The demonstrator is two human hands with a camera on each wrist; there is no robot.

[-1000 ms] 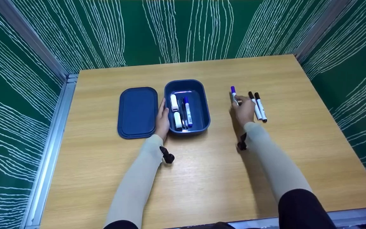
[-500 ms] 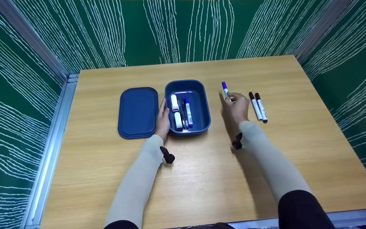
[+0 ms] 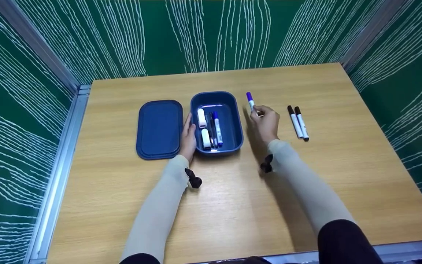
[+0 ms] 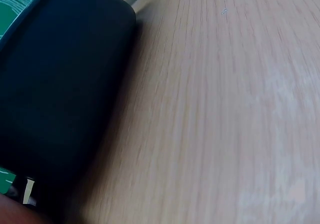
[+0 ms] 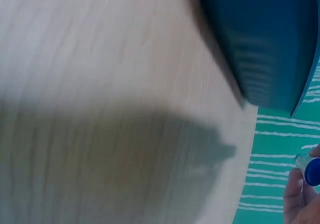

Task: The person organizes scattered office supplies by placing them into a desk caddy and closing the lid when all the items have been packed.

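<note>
purple-capped white marker [image 3: 250, 101], tilted upright, beside blue box [image 3: 234, 121]

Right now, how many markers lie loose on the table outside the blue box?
2. Both are black-capped markers lying side by side to the right of the right hand. That hand holds a purple-capped marker off the table; others sit inside the blue box.

recording booth | green patterned walls [image 3: 214, 33] | wooden table [image 3: 233, 205]

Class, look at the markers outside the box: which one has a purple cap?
The marker held in the right hand; the two markers lying on the table have black caps.
</note>
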